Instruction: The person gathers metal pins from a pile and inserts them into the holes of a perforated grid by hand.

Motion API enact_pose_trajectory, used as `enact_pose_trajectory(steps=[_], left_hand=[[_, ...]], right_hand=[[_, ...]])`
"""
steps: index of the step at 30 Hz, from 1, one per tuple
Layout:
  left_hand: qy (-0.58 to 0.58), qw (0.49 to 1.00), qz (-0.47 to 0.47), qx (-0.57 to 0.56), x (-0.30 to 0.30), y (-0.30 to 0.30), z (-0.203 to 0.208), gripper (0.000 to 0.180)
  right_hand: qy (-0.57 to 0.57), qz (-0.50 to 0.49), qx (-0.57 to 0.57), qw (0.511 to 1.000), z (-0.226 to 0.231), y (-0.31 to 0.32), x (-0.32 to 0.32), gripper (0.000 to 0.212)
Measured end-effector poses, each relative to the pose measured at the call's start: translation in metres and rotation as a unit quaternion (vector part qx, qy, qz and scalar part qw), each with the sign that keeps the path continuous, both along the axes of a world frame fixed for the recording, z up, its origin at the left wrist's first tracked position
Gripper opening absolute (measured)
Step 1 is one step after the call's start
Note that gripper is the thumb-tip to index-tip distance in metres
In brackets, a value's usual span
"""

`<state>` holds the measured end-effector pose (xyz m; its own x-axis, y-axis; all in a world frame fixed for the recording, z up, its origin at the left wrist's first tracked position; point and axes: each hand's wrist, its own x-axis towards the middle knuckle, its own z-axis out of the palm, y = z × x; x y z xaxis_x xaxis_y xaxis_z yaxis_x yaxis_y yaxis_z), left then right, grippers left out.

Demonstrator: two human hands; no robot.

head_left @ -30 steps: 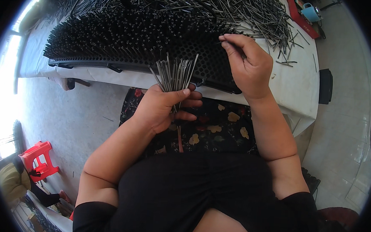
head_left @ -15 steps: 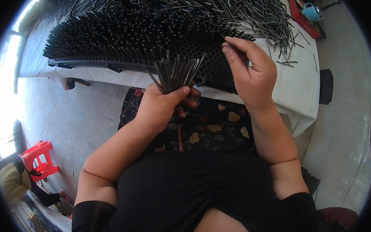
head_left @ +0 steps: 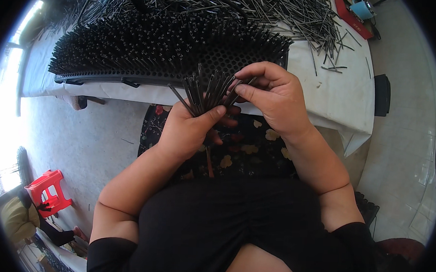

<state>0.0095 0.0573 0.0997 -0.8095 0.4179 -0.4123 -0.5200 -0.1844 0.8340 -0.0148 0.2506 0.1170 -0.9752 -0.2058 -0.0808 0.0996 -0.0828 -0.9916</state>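
My left hand (head_left: pixel 185 129) is closed around a fanned bundle of dark thin rods (head_left: pixel 208 92), their upper ends spread apart. At the bundle's right side, my right hand (head_left: pixel 279 94) pinches a dark rod (head_left: pixel 235 93) between thumb and forefinger; its other fingers curl behind. Beyond both hands lies a black perforated tray (head_left: pixel 225 62), its round holes bare toward the right. Densely packed upright rods (head_left: pixel 129 45) fill its left and middle, with more along the far edge and right end. The lower ends of the bundle are hidden by my left hand.
A white-covered table (head_left: pixel 336 95) carries the tray and a wide heap of loose rods (head_left: pixel 283 11) behind it. A red box (head_left: pixel 352 17) and a light blue cup (head_left: pixel 361 9) are at the far right. On the floor at left stands a red stool (head_left: pixel 50 191), near another person (head_left: pixel 21 214).
My right hand has come from the tray's right end, left and nearer, to the bundle, and now pinches a rod there. My left hand has barely moved.
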Motion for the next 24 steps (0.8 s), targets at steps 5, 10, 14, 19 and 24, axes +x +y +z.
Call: enact_pose_trajectory(steps=[5, 10, 14, 19, 24], left_hand=[[-0.048, 0.999, 0.010, -0.010, -0.007, -0.005, -0.005, 0.027], [-0.136, 0.991, 0.017, -0.014, -0.012, -0.006, -0.008, 0.024], [-0.139, 0.990, 0.020, -0.017, -0.012, -0.006, -0.007, 0.024], [-0.137, 0.990, 0.021, -0.016, -0.011, -0.006, -0.008, 0.023], [-0.141, 0.990, 0.016, -0.011, -0.011, -0.003, -0.007, 0.023]], right_hand=[[0.198, -0.194, -0.018, 0.961, -0.008, 0.035, -0.016, 0.014], [0.334, -0.230, 0.104, 0.908, -0.019, 0.049, -0.024, 0.015], [0.311, -0.219, 0.100, 0.919, -0.019, 0.055, -0.026, 0.014], [0.309, -0.188, 0.085, 0.928, -0.010, 0.064, -0.031, 0.012], [0.302, -0.169, 0.011, 0.938, -0.009, 0.060, -0.033, 0.014]])
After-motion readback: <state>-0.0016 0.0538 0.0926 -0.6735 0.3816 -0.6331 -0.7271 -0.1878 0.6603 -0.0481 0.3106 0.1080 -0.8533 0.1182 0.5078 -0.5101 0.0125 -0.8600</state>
